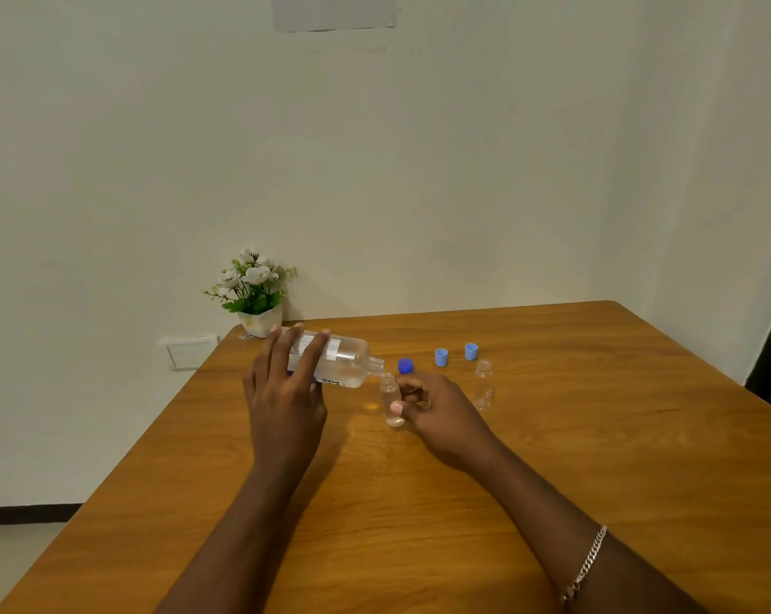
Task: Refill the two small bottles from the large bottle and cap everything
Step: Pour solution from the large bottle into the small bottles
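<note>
1. Large bottle [352, 363]: one, uncapped and tipped almost level above the table [596, 436]. Your left hand [282, 392] wraps its fingers round the body.
2. Small bottles: two, both uncapped. Your right hand [437, 409] pinches the first small bottle [391, 401] between thumb and fingers, upright on the table, its neck right at the large bottle's mouth. A little clear liquid sits in its bottom.
3. You have the second small bottle [484, 385] standing alone, near your right hand.
4. Caps: three, loose behind the bottles. One dark blue cap [405, 366] and two light blue caps [441, 357] [471, 351].
5. One potted plant [253, 290] stands at the far left corner, and one bracelet [585, 565] is on your right wrist.
</note>
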